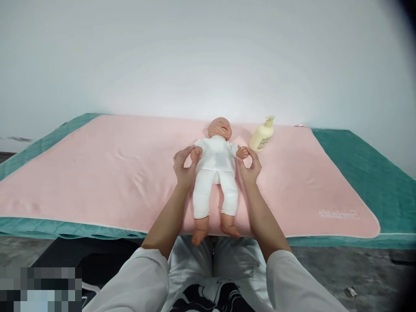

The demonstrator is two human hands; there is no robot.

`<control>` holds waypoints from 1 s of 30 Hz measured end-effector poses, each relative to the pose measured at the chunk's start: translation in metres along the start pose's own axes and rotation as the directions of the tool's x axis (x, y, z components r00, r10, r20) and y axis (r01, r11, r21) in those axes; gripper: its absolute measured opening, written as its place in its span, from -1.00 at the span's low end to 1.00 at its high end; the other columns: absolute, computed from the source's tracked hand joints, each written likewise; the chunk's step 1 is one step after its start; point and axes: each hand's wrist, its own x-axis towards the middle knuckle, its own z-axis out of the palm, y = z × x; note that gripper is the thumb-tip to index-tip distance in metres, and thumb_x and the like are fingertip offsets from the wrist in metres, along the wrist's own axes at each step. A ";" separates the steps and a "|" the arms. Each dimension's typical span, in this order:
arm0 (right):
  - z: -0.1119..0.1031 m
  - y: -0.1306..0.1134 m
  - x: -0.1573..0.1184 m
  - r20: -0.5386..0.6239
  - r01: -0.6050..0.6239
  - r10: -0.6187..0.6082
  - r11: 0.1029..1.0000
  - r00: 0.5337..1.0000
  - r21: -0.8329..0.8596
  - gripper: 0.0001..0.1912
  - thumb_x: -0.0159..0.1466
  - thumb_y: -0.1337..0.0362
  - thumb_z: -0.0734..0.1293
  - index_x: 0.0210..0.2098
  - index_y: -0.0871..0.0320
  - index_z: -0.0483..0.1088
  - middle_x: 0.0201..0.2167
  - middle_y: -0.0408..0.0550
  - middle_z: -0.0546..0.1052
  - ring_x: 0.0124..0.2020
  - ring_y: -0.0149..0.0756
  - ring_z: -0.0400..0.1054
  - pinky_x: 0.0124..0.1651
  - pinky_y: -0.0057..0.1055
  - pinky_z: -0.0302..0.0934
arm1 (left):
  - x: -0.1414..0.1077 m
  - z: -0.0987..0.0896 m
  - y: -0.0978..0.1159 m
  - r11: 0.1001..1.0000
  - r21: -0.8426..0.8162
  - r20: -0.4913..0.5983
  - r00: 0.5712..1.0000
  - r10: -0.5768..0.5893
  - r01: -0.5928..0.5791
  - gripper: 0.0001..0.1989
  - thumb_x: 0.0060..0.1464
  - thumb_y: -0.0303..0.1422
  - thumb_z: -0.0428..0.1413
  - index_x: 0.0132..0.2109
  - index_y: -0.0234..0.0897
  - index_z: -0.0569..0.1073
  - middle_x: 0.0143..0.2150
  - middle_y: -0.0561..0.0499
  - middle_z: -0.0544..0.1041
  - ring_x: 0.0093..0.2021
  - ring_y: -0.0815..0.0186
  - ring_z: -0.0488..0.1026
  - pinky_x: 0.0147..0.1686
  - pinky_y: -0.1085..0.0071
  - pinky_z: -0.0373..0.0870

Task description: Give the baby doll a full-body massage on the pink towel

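Note:
A baby doll (216, 156) with a white cloth body lies on its back on the pink mat (97, 173), head toward the wall and feet at the near edge. My left hand (185, 164) grips the doll's hand on the left side between thumb and fingers. On the other side, my right hand (250, 167) pinches the doll's other hand in the same way. Both doll arms are bent out to the sides. Just beyond my right hand stands a pale yellow pump bottle (261, 135), leaning a little in the view, with dark print on its front.
Under the mat is a green quilted cover (373, 173), showing at both sides and along the front edge. A pale wall (208, 56) rises behind. Below on the left is a dark flat object (87, 255); grey floor (334, 273) shows on the right.

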 end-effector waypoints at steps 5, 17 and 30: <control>0.000 -0.002 -0.002 0.215 0.190 -0.170 0.979 0.962 -0.076 -0.68 0.29 0.16 0.33 0.03 0.02 0.46 -0.03 0.03 0.58 0.04 -0.16 0.46 0.14 -0.06 0.37 | 0.002 0.002 -0.007 0.988 0.050 0.165 0.977 0.136 -0.146 -0.71 0.13 -0.28 0.22 0.02 -0.12 0.54 0.00 -0.05 0.61 0.12 0.19 0.45 0.14 0.13 0.38; 0.000 -0.016 0.001 0.577 0.383 -0.305 0.924 0.758 -0.015 -0.75 0.37 0.30 0.25 -0.07 -0.01 0.53 -0.08 -0.06 0.63 0.01 -0.28 0.50 0.11 -0.18 0.42 | 0.009 0.000 -0.009 0.959 0.081 0.528 0.827 0.191 -0.272 -0.57 0.04 -0.09 0.26 0.06 -0.04 0.55 0.13 -0.04 0.55 0.26 0.07 0.27 0.27 0.02 0.13; 0.000 -0.021 -0.001 0.574 0.307 -0.197 0.946 0.795 -0.101 -0.69 0.34 0.25 0.24 0.05 0.04 0.44 -0.07 -0.04 0.63 -0.03 -0.22 0.52 0.08 -0.17 0.45 | 0.006 0.001 -0.012 0.937 0.096 0.555 0.800 0.229 -0.335 -0.59 0.09 -0.06 0.21 0.09 0.02 0.53 0.11 -0.01 0.56 0.27 0.08 0.26 0.33 -0.01 -0.05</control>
